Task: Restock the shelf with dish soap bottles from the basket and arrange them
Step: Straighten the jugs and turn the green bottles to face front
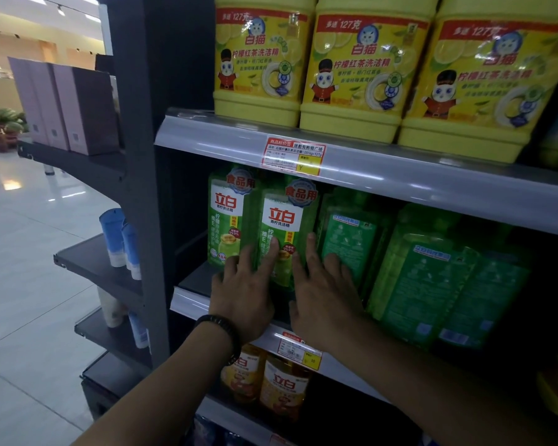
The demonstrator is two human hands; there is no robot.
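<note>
Standing upright near the left end of the middle shelf (pixel 190 300), the second green bottle (pixel 282 220) of dish soap faces label-forward with its long axis vertical. It is just beside a first green bottle (pixel 224 217) that faces the same way. It lies straight ahead of both hands and slightly above them, and the two are about equally near.

The left hand (pixel 242 297), a dark band at its wrist, lays straight, spread fingers on the lower left of the bottle's front, with the forefinger reaching onto the label. The right hand (pixel 322 294) sets straight fingers along the bottle's lower right edge, beside the next bottle. Neither hand curls round anything; both are flat and wide, pressing rather than gripping.

Further right, the turned bottles (pixel 422 278) show their back labels. The arranging looks part done: this bottle seems to be getting squared up, and those to the right probably need turning, with the right hand nearer them.

No basket is in view. Yellow jugs (pixel 261 59) stand on the shelf above and orange bottles (pixel 282 384) on the one below.
</note>
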